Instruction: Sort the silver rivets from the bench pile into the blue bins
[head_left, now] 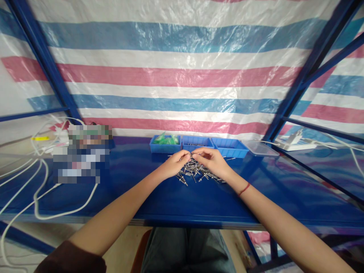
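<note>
Left hand (174, 163) and right hand (212, 162) meet fingertip to fingertip at mid-frame, each pinched shut on a small metal pin above the heap of pins (196, 172) on the blue desk (170, 197). These look light, stiff and slick, so a pinch along the thin shaft seems the surest hold. Count: two hands, one loose heap too dense to number, three blue trays (196, 146) in a row behind, one clear lid (260, 148) at right.
</note>
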### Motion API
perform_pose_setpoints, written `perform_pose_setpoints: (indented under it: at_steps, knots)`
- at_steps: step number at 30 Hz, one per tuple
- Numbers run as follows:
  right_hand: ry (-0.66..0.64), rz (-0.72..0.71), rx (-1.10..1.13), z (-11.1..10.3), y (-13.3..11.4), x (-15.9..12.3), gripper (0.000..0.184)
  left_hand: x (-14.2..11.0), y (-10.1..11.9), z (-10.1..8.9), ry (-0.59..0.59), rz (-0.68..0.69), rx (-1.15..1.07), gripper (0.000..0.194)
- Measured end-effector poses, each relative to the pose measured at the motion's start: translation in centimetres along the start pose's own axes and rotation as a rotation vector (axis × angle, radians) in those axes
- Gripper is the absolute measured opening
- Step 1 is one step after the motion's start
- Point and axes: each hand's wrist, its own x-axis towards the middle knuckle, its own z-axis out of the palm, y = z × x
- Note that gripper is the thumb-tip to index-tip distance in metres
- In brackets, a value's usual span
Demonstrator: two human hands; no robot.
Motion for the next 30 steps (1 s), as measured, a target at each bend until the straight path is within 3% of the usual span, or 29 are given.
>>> perform_pose_setpoints:
  at_steps: [13, 23, 27, 30]
  knots:
    - [0.006, -0.062, -0.059, 0.07, 0.06, -0.3, 0.025, -0.27, 0.54, 0.48, 0.002, -0.029, -0.027, 0.019]
    - [0.021, -0.129, -0.266, -0.39, 0.27, -0.24, 0.02, -0.43, 0.73, 0.33, 0.267, 0.166, 0.207, 0.011]
    - [-0.011, 0.006, -0.141, -0.13, 0.51, -0.13, 0.026, -0.52, 0.79, 0.32, 0.284, 0.146, 0.206, 0.021]
    - [0.113, 0.214, 0.109, -0.34, 0.84, 0.17, 0.028, -0.47, 0.53, 0.15, 0.282, 0.134, 0.228, 0.034]
